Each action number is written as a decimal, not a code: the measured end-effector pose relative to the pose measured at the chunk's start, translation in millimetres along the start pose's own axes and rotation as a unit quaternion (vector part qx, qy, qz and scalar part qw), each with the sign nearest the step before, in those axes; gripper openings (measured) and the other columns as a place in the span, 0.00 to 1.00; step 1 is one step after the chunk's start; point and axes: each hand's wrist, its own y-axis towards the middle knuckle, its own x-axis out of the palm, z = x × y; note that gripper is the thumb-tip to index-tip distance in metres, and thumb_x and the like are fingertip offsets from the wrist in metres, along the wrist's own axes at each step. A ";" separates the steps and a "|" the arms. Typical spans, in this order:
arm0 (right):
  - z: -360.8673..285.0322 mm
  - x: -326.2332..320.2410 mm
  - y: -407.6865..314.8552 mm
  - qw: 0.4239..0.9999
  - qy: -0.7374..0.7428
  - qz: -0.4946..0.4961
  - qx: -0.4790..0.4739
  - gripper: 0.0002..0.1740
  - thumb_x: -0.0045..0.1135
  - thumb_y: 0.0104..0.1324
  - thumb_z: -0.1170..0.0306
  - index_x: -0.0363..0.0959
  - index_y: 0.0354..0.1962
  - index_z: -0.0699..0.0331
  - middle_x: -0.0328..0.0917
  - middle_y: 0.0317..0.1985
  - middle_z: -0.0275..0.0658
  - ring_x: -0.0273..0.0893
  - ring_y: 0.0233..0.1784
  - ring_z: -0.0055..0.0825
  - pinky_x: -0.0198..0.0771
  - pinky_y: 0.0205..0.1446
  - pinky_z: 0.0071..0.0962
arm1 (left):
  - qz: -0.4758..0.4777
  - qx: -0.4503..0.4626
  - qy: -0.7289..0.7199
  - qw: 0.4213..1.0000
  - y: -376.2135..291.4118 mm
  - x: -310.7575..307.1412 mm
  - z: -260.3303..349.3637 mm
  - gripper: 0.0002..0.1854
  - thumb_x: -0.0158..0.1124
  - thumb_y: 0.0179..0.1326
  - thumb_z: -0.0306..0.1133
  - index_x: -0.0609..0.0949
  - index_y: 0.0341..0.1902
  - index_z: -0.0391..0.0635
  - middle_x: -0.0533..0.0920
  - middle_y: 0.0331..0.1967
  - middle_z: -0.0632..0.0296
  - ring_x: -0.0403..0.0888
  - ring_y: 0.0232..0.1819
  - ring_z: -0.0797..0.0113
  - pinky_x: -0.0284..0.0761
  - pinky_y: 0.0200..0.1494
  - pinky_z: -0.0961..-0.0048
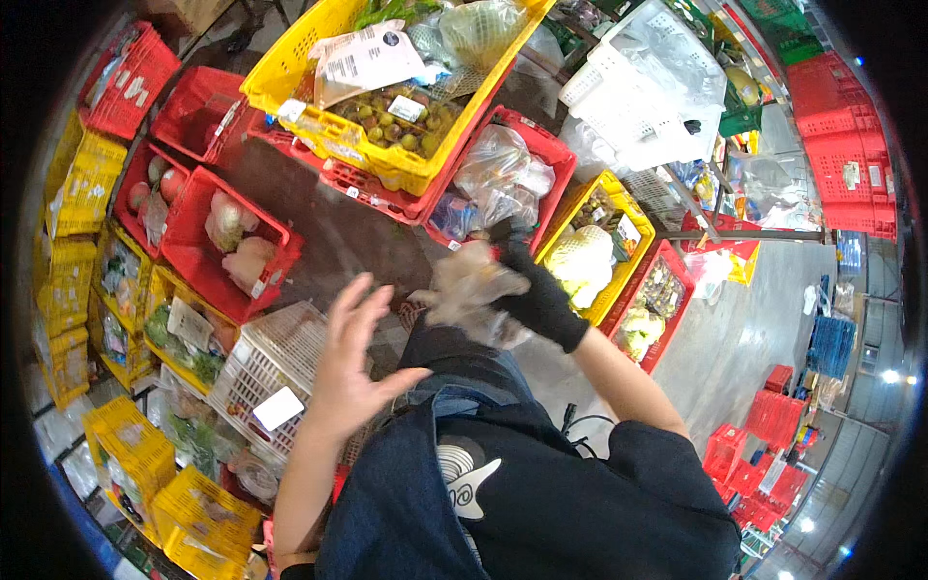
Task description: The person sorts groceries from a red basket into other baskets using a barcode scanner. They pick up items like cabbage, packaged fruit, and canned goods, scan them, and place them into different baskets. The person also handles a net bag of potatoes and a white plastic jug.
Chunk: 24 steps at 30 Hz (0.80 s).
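Observation:
My left hand [355, 362] is bare and empty, its fingers spread, near a white plastic crate [290, 337]. My right hand [533, 286] wears a black glove and grips a crumpled clear plastic bag [471, 286] in front of my legs. What the bag holds, if anything, is too blurred to tell. Just beyond the glove stands a red crate [562, 170] with clear plastic bags in it. A yellow crate [438, 170] ahead holds a netted pale vegetable, a printed packet [370, 61] and packed round green-brown fruit [406, 130].
To the right, a yellow crate [645, 243] and a red crate [678, 290] hold vegetables and small packed produce. At left, a red crate [210, 254] contains bagged pale vegetables. Stacked white crates [638, 109] stand ahead right, near a metal bar [768, 235].

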 end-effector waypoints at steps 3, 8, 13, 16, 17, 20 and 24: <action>80.2 -54.2 -51.2 0.988 -0.027 0.113 0.104 0.47 0.74 0.52 0.72 0.54 0.66 0.61 0.76 0.52 0.44 0.76 0.55 0.36 0.74 0.56 0.35 | 0.083 -0.011 0.290 0.953 -71.3 -42.0 -25.6 0.38 0.77 0.48 0.35 0.72 0.65 0.45 0.65 0.70 0.51 0.72 0.64 0.56 0.70 0.63 0.61; 178.7 -190.6 -95.1 0.954 0.023 0.199 0.222 0.42 0.72 0.52 0.74 0.55 0.60 0.65 0.74 0.51 0.45 0.74 0.50 0.35 0.76 0.53 0.33 | 0.360 -0.236 0.278 0.859 -286.1 -106.0 -60.7 0.24 0.65 0.61 0.24 0.74 0.63 0.45 0.69 0.69 0.54 0.72 0.62 0.61 0.72 0.58 0.68; 172.0 -242.3 -67.6 0.882 -0.314 0.327 0.126 0.50 0.78 0.46 0.67 0.54 0.62 0.70 0.70 0.49 0.45 0.69 0.53 0.37 0.68 0.58 0.39 | 0.499 -0.246 0.338 0.759 -505.3 -101.2 -34.7 0.22 0.63 0.67 0.29 0.74 0.64 0.44 0.75 0.63 0.56 0.77 0.56 0.63 0.74 0.57 0.70; 119.3 -192.9 -30.4 0.943 -0.233 0.234 -0.026 0.40 0.75 0.51 0.71 0.61 0.58 0.64 0.69 0.41 0.36 0.68 0.42 0.27 0.69 0.49 0.33 | 0.662 -0.307 0.146 0.668 -574.6 -46.8 -8.8 0.21 0.62 0.67 0.29 0.74 0.62 0.40 0.77 0.61 0.56 0.77 0.55 0.65 0.74 0.56 0.70; 97.8 -164.5 -15.9 0.962 -0.190 0.179 -0.080 0.36 0.71 0.54 0.73 0.62 0.59 0.61 0.68 0.40 0.33 0.66 0.41 0.24 0.68 0.48 0.29 | 0.645 -0.341 0.246 0.638 -586.9 -25.0 -1.1 0.20 0.63 0.67 0.30 0.76 0.60 0.37 0.79 0.57 0.56 0.77 0.54 0.66 0.74 0.56 0.71; 24.9 -70.5 20.9 0.982 0.020 0.036 -0.186 0.33 0.64 0.61 0.77 0.63 0.64 0.65 0.75 0.50 0.34 0.70 0.52 0.22 0.64 0.60 0.25 | 0.620 -0.385 0.336 0.595 -599.5 47.2 9.8 0.15 0.66 0.63 0.29 0.80 0.53 0.40 0.82 0.51 0.59 0.79 0.51 0.67 0.75 0.54 0.72; -77.4 20.1 2.5 0.965 0.170 -0.188 -0.058 0.25 0.56 0.66 0.77 0.70 0.62 0.66 0.74 0.58 0.35 0.74 0.55 0.23 0.72 0.56 0.28 | 0.656 -0.411 0.278 0.568 -603.9 123.4 19.9 0.12 0.71 0.55 0.30 0.83 0.43 0.41 0.85 0.43 0.54 0.82 0.49 0.59 0.75 0.54 0.67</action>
